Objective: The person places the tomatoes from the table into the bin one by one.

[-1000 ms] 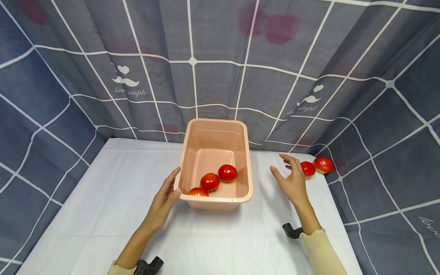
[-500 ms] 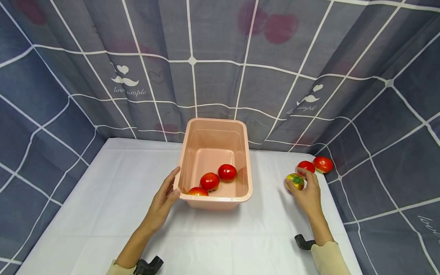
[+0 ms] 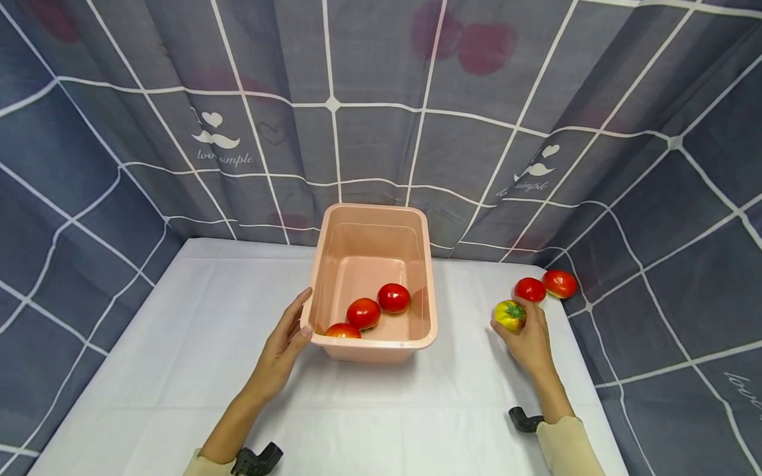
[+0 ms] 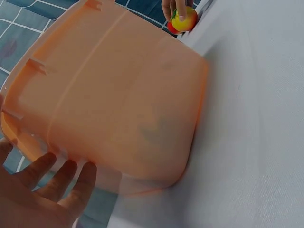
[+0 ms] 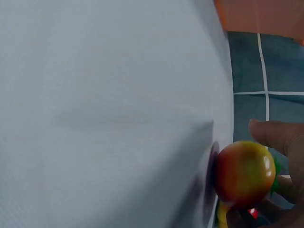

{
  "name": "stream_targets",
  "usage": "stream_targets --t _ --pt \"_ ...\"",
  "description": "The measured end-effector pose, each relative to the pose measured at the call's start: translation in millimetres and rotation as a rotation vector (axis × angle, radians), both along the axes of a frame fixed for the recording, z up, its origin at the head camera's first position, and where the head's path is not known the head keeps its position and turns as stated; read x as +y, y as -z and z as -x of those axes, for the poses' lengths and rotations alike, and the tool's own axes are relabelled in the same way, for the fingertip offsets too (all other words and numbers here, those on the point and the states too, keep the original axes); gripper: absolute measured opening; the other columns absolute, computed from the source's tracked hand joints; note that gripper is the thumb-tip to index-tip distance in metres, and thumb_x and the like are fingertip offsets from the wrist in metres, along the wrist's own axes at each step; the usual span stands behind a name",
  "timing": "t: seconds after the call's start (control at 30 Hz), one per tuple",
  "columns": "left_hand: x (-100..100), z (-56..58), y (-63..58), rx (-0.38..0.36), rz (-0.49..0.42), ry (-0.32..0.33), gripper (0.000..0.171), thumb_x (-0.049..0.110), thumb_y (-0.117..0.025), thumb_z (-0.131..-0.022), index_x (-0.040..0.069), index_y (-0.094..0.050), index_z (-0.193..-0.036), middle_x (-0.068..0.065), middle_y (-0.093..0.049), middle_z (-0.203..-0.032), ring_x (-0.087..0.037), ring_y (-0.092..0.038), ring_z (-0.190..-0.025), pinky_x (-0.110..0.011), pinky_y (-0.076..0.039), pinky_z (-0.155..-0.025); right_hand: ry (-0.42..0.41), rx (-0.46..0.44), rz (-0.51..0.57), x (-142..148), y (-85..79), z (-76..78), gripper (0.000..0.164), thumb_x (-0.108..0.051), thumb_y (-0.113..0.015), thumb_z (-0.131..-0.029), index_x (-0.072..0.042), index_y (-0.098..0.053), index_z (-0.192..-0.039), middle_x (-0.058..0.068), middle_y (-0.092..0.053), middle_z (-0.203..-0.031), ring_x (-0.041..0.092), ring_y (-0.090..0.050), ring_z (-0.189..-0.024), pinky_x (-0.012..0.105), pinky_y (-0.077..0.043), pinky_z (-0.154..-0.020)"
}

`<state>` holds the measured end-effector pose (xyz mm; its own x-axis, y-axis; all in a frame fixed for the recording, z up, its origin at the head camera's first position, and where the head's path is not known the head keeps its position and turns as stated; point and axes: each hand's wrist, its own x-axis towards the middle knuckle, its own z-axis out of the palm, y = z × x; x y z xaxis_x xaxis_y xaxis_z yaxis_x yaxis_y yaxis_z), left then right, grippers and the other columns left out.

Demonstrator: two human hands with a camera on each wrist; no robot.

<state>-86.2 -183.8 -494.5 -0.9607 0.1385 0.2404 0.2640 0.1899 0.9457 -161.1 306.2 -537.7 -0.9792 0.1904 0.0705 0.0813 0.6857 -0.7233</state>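
Note:
A peach-coloured plastic bin (image 3: 374,344) stands on the white table. My left hand (image 3: 280,347) rests against its near left corner. In the left wrist view, several fingers (image 4: 87,183) lie spread and fairly straight against the bin under its rim. Out on the right, my right hand (image 3: 530,337) pinches a yellow-and-red tomato (image 3: 509,316) with a green calyx between thumb and fingers. The right wrist view shows this tomato (image 5: 244,175) close up, red fading to yellow. Just behind that hand lie two red tomatoes, one nearer (image 3: 530,289) and one at the corner (image 3: 559,284).
Three red tomatoes, one of them mid-bin (image 3: 364,313), sit at the bin's near end; the front one is partly hidden by the rim. White cloth (image 3: 196,357) covers the table. A grey checked curtain (image 3: 381,149) closes off the back and both sides.
My right hand has moved right from above the table and taken hold of the yellow-and-red tomato, which has since turned slightly. The left hand and bin have stayed put.

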Motion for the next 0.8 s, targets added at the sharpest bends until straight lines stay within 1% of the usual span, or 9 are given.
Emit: stream_targets --t 0.03,0.13,0.2,0.23,0.37,0.43,0.47,0.53,0.8 --pt "0.1 -0.3 0.0 0.000 0.000 0.000 0.063 0.013 -0.049 -0.113 0.029 -0.031 -0.171 0.000 -0.026 -0.180 -0.045 -0.031 -0.162 -0.007 -0.032 -0.120 0.003 -0.006 -0.001 0.6 1.5 -0.2 0.079 -0.017 -0.082 -0.094 -0.002 -0.040 -0.159 0.032 -0.042 -0.152 0.049 -0.043 -0.140 0.070 -0.035 -0.125" --pt "0.0 -0.7 0.9 -0.005 -0.004 0.002 0.063 0.013 -0.049 -0.113 0.029 -0.031 -0.171 0.001 -0.026 -0.180 -0.044 -0.031 -0.162 -0.007 -0.033 -0.120 0.017 -0.020 0.003 2.1 6.5 -0.7 0.079 -0.017 -0.081 -0.095 -0.002 -0.038 -0.160 0.032 -0.042 -0.150 0.049 -0.044 -0.139 0.069 -0.035 -0.125" --pt "-0.2 -0.6 1.3 -0.002 -0.003 0.004 0.063 0.012 -0.049 -0.113 0.029 -0.031 -0.171 0.001 -0.026 -0.180 -0.040 -0.031 -0.163 -0.007 -0.033 -0.120 0.023 -0.017 0.005 2.4 9.1 -0.7 0.079 -0.017 -0.081 -0.095 -0.002 -0.038 -0.160 0.033 -0.042 -0.150 0.049 -0.046 -0.139 0.069 -0.036 -0.125" --pt "-0.3 -0.5 1.2 -0.001 -0.003 0.004 0.063 0.012 -0.049 -0.113 0.029 -0.030 -0.171 0.001 -0.026 -0.180 -0.035 -0.031 -0.164 -0.007 -0.032 -0.121 0.023 -0.012 0.010 2.5 10.1 -0.3 0.078 -0.017 -0.080 -0.095 -0.002 -0.038 -0.160 0.033 -0.043 -0.149 0.049 -0.046 -0.138 0.069 -0.036 -0.125" --pt "-0.5 -0.1 0.4 0.006 -0.015 0.013 0.064 0.012 -0.049 -0.113 0.029 -0.029 -0.171 0.002 -0.025 -0.180 -0.010 -0.030 -0.164 -0.007 -0.029 -0.123 0.021 0.015 0.023 2.3 11.6 0.4 0.077 -0.015 -0.080 -0.095 -0.002 -0.040 -0.159 0.033 -0.043 -0.149 0.050 -0.046 -0.138 0.069 -0.037 -0.124" --pt "-0.4 -0.2 -0.1 0.008 -0.023 0.017 0.064 0.011 -0.049 -0.113 0.029 -0.029 -0.171 0.003 -0.025 -0.180 0.000 -0.029 -0.161 -0.006 -0.029 -0.123 0.023 0.017 0.026 2.5 11.4 0.5 0.076 -0.014 -0.079 -0.095 -0.002 -0.040 -0.159 0.033 -0.043 -0.149 0.049 -0.046 -0.138 0.068 -0.038 -0.124" --pt "-0.4 -0.2 -0.4 0.008 -0.026 0.018 0.064 0.011 -0.049 -0.113 0.029 -0.029 -0.171 0.003 -0.026 -0.180 0.003 -0.029 -0.160 -0.006 -0.029 -0.123 0.024 0.015 0.025 2.4 11.1 0.3 0.076 -0.014 -0.079 -0.095 -0.002 -0.040 -0.159 0.033 -0.043 -0.150 0.049 -0.046 -0.138 0.068 -0.037 -0.124" --pt "-0.3 -0.2 -0.7 0.014 -0.026 0.019 0.065 0.011 -0.049 -0.113 0.028 -0.029 -0.172 0.003 -0.026 -0.180 0.005 -0.029 -0.160 -0.006 -0.029 -0.123 0.027 0.010 0.027 2.3 10.3 -0.1 0.076 -0.015 -0.079 -0.095 -0.003 -0.040 -0.159 0.032 -0.043 -0.150 0.048 -0.046 -0.139 0.068 -0.037 -0.124" --pt "-0.7 -0.4 -0.4 0.017 -0.031 0.022 0.064 0.010 -0.049 -0.113 0.028 -0.029 -0.172 0.002 -0.026 -0.180 0.005 -0.032 -0.158 -0.007 -0.031 -0.122 0.034 -0.019 0.023 1.5 5.5 -2.2 0.077 -0.017 -0.080 -0.096 -0.004 -0.039 -0.161 0.032 -0.042 -0.152 0.048 -0.045 -0.140 0.068 -0.036 -0.126"
